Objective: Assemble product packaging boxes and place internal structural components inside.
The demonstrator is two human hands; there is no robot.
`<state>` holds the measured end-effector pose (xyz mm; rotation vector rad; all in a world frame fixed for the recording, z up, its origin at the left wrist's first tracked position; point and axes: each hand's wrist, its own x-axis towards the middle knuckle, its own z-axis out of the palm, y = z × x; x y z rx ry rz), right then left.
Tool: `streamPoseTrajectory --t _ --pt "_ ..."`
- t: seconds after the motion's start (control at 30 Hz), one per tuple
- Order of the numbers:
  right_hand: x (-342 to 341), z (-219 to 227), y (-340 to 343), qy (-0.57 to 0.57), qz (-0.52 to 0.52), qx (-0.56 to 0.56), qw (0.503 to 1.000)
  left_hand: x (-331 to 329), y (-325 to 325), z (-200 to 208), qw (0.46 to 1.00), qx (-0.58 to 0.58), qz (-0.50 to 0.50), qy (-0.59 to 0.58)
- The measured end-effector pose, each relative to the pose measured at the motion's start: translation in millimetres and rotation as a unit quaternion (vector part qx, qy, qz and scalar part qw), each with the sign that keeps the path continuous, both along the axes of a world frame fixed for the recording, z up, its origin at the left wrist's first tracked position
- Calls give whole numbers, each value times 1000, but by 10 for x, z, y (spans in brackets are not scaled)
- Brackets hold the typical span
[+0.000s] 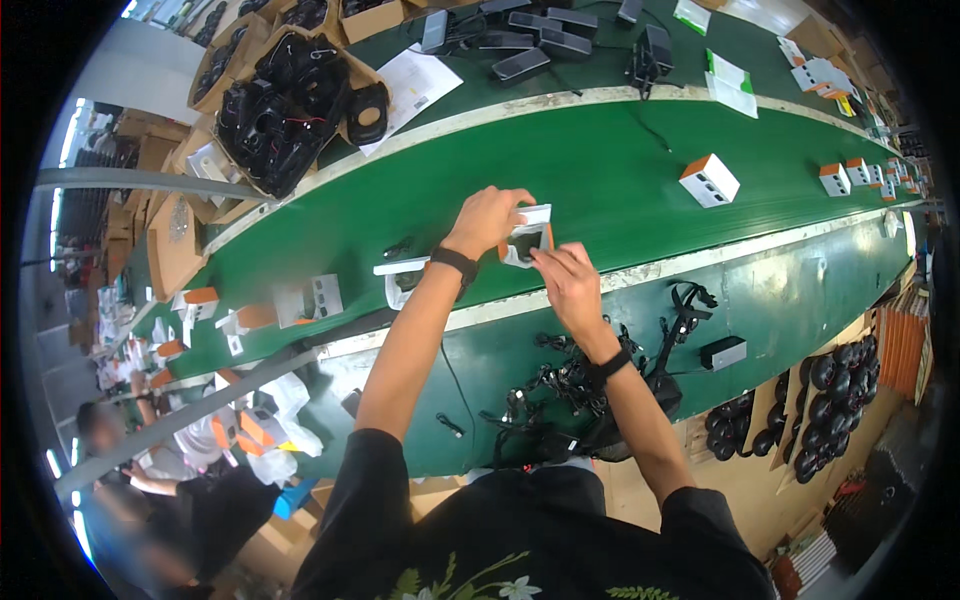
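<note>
Both hands' fingers [556, 268] clamp an open white box [528, 240], seemingly holding a dark part.

A small box [527, 240] sits on the conveyor belt [600, 170], between both hands, cables [560, 385] nearer the person.

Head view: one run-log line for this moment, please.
left hand: holds box top | right hand: at box front | box: over belt | cable pile: near edge
</note>
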<state>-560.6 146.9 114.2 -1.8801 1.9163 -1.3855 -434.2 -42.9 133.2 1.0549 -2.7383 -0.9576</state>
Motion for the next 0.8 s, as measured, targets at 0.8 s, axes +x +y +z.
streamPoseTrajectory --t 0.8 --pt "-702 -646 -105 0 85 69 994 83 1074 -865 932 -151 193 267"
